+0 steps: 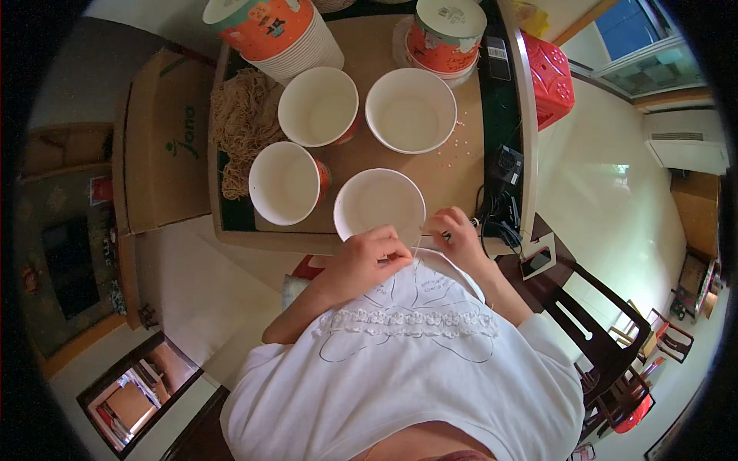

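Note:
At the table's near edge, my left hand is closed in a pinch, fingertips pointing right. Just right of it, my right hand has its fingers curled together. A thin, pale thread seems to run between the two hands; its ends are hidden by the fingers. Directly beyond them stands a paper tub with a white inside, its mouth up. Further open paper tubs stand around it: one to the left, one behind and one at the back right.
A tangled heap of beige string lies along the table's left side. Nested orange tubs lean at the back left; an upturned tub stands back right. Tiny pink bits dot the cardboard. Black adapters and cables sit at the right edge.

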{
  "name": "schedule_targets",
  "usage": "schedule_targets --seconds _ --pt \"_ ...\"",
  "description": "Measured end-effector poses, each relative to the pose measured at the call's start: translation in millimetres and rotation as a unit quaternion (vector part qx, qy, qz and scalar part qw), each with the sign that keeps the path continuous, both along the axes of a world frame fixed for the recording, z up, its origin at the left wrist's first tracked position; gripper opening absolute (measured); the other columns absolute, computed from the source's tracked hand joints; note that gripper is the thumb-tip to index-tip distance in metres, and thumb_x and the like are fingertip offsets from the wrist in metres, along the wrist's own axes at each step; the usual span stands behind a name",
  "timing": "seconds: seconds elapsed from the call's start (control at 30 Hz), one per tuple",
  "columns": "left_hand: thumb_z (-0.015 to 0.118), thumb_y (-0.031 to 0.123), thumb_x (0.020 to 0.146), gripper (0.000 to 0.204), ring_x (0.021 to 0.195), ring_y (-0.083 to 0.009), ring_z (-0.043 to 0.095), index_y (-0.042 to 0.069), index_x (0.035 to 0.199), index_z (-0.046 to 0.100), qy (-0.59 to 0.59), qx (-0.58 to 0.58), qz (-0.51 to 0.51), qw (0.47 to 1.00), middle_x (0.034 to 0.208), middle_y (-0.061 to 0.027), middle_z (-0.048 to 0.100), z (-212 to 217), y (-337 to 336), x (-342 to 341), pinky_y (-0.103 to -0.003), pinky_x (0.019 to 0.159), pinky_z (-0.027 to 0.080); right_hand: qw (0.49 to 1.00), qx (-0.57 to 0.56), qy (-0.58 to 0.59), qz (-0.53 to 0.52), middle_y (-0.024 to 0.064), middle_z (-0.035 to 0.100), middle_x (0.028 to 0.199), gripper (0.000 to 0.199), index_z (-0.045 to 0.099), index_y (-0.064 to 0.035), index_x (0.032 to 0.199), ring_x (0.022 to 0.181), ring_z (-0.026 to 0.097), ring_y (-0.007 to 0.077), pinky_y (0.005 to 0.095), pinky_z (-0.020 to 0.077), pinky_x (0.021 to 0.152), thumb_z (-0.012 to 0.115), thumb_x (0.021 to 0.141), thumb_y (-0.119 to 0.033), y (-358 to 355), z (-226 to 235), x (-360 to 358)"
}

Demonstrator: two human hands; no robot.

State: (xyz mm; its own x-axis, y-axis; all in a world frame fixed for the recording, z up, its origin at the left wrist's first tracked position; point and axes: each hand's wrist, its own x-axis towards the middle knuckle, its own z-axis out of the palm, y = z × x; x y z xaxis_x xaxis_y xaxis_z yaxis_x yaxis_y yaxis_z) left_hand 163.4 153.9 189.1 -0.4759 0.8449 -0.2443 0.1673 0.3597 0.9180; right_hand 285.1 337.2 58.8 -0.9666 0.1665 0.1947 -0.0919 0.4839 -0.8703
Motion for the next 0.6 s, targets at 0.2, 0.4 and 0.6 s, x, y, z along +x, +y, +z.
schedule_targets --seconds 0.2,0.4,0.6 --pt "0.071 0.005 0.071 0.008 0.067 -0.0207 0.055 0.005 0.078 0.066 0.123 0.016 -0.062 0.990 0.074 -0.0060 0.052 1.3 -0.9 4.6 -0.031 0.060 0.045 0.952 0.268 0.029 0.145 0.0108 0.052 0.121 0.043 0.062 -0.0143 0.108 0.117 0.045 0.0307 0.0465 0.0291 0.104 0.061 0.067 -0.002 18.5 55.0 -44.5" --pt "0.068 0.006 0.072 0.007 0.073 -0.0226 0.051 0.009 0.074 0.063 0.408 -0.093 0.060 0.906 0.070 -0.0025 0.050 9.1 -30.4 -23.7 -0.038 0.065 0.041 0.895 0.287 0.056 0.337 0.0033 0.055 0.080 0.012 0.059 -0.0109 0.084 0.087 0.056 0.0198 0.0430 0.0368 0.097 0.056 0.074 -0.017 15.1 38.2 -33.7" --pt "0.063 0.006 0.080 0.003 0.068 -0.0233 0.061 0.004 0.083 0.063 0.383 -0.093 0.205 0.896 0.073 -0.0069 0.062 -19.7 -51.7 -26.3 -0.033 0.062 0.048 0.912 0.278 -0.007 0.300 0.0034 0.052 0.074 0.008 0.056 -0.0094 0.078 0.074 0.056 0.0194 0.0316 0.0461 0.069 0.055 0.076 -0.017 -3.5 48.6 -23.7"
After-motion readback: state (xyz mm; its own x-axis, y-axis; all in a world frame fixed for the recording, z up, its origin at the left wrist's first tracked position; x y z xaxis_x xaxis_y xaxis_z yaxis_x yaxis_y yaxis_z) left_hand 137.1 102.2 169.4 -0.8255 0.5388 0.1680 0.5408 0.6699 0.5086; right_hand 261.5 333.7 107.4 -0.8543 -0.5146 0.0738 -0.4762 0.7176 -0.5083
